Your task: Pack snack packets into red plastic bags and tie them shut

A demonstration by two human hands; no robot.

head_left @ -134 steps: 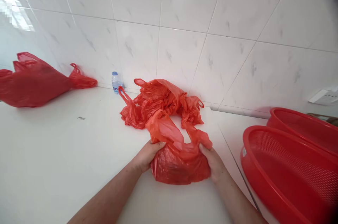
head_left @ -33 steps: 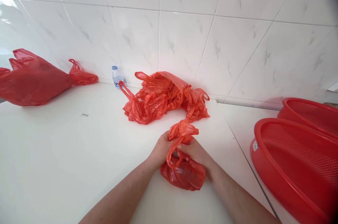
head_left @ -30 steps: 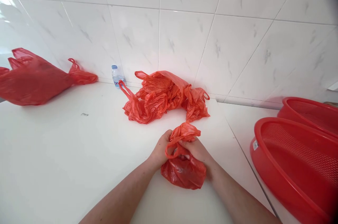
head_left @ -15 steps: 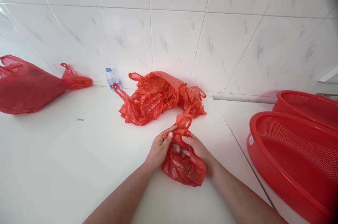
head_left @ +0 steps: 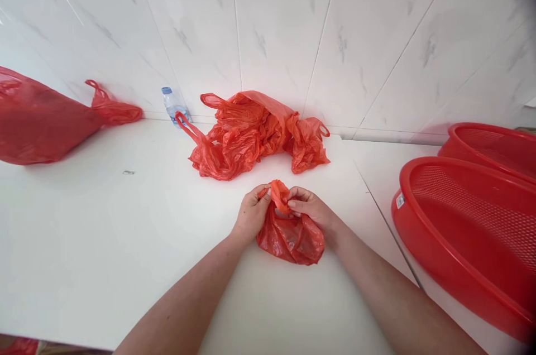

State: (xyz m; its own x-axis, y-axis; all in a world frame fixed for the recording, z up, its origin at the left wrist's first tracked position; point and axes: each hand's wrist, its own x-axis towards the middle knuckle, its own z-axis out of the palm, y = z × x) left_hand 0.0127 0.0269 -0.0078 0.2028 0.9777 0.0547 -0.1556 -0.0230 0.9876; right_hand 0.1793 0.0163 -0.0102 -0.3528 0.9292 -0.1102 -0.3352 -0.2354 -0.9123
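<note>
Head view: small red bag (head_left: 291, 240) at the centre of the frame, a little below the middle, its body low and bulging, its upper part bunched into a band; contents not readable through the plastic. Left hand (head_left: 251, 212) closed on the left side of the bunched top, thumb toward the camera; right hand (head_left: 307, 207) pinching the same band from the right, thumb against fingertips. Whether the bag's underside bears on the white table (head_left: 104, 243) cannot be told. Risks, as judged: the film looks thin and slick, so a hard pull between the two pinches could tear it; a loose pinch could let the band slide out and the mouth fall open, spilling whatever lies inside. Just beyond, upper centre, a heap of red bags (head_left: 238, 145) lies near the tiled wall (head_left: 272, 37); one of its loops overlaps the bottle (head_left: 173, 105) in view, and if the two are in contact, dragging the heap might tip it. Upper left, a large red bag (head_left: 37, 120). Right edge, well apart from the hands, two red baskets (head_left: 435, 238).
</note>
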